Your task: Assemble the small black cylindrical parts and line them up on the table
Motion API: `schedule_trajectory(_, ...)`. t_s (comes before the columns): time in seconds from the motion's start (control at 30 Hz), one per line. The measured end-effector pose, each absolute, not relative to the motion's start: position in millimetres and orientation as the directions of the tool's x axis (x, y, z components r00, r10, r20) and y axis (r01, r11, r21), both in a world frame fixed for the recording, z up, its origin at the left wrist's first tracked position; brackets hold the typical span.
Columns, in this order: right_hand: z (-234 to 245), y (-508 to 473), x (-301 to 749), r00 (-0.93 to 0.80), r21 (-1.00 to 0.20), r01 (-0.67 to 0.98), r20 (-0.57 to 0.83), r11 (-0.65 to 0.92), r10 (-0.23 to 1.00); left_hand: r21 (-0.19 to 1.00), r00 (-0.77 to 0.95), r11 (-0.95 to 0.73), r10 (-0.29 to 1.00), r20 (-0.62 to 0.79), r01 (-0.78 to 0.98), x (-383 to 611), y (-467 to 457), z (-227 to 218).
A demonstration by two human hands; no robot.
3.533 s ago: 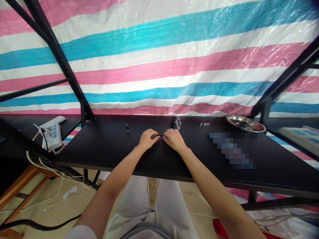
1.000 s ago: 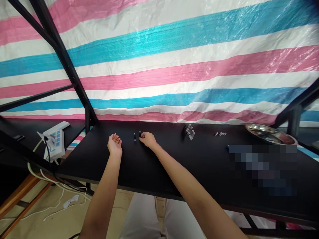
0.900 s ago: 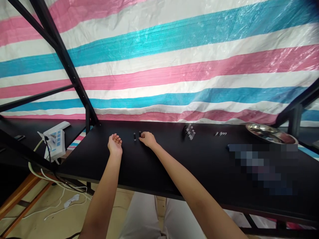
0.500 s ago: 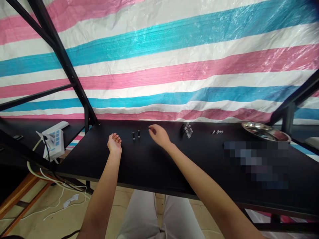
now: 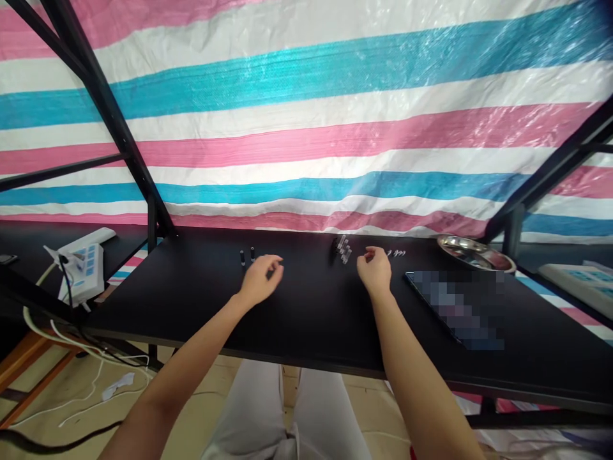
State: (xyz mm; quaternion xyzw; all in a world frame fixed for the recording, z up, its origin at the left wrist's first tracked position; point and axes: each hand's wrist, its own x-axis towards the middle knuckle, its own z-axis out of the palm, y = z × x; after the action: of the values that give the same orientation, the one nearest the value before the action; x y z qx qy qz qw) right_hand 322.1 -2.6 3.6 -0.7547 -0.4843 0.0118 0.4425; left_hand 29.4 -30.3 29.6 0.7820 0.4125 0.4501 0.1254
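My left hand [image 5: 261,279] hovers over the black table, thumb and fingers curled toward each other. A tiny dark spot shows at its fingertips, too small to name. Just behind that hand stand two small black cylinders with pale bands, one farther left [image 5: 242,258] and one closer to the fingers [image 5: 253,253]. My right hand [image 5: 375,271] is bent over the table with a gap between thumb and forefinger, and nothing shows in it. To its left lies a cluster of clear small tubes [image 5: 345,250] with dark parts. Small shiny pieces [image 5: 398,253] lie just to its right.
A phone-like dark slab [image 5: 431,306], partly blurred out, lies right of my right arm. A round metal tray [image 5: 445,241] sits at the back right. White power strips [image 5: 90,271] and cables are at the left. A striped sheet [image 5: 306,128] hangs behind.
My right hand has moved right, past the clear tubes. My left hand has turned from palm up to palm down and shifted right, in front of the two cylinders. The view has turned slightly right.
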Motion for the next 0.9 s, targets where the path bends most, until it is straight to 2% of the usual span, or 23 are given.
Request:
schedule_trajectory(0.03,0.4,-1.8,324.3,0.532,-0.664,0.718,0.329,-0.209,0.78,0.488,0.41,-0.68,0.726,0.552,0.547,44.3,-33.3,30.1)
schedule_trajectory(0.1,-4.2,-0.5,325.8,0.524,-0.614,0.727,0.204,-0.309,0.827,0.374,0.587,-0.724,0.689,0.425,0.579,73.5,-35.3,31.2)
schedule_trajectory(0.17,-7.0,0.3,325.2,0.505,-0.565,0.751,0.157,-0.342,0.849,0.302,0.628,-0.707,0.707,0.326,0.64,100.6,-31.3,30.7)
schedule_trajectory(0.27,-10.9,1.2,323.3,0.462,-0.526,0.791,0.181,-0.312,0.868,0.246,0.596,-0.648,0.761,0.257,0.721,135.1,-17.6,25.2)
schedule_trajectory(0.43,-20.3,5.4,322.0,0.408,-0.508,0.829,0.27,-0.231,0.872,0.173,0.524,-0.598,0.783,0.335,0.783,170.8,6.7,8.4)
schedule_trajectory(0.67,-28.8,10.8,319.6,0.404,-0.51,0.839,0.35,-0.19,0.846,0.09,0.515,-0.597,0.75,0.415,0.797,180.2,20.0,1.2)
schedule_trajectory(0.77,-26.3,10.0,317.6,0.41,-0.513,0.835,0.335,-0.201,0.848,0.129,0.495,-0.611,0.732,0.468,0.781,172.4,19.5,5.0)
schedule_trajectory(0.9,-21.6,9.2,315.5,0.425,-0.524,0.819,0.285,-0.232,0.859,0.275,0.415,-0.626,0.725,0.55,0.73,150.5,16.7,9.4)
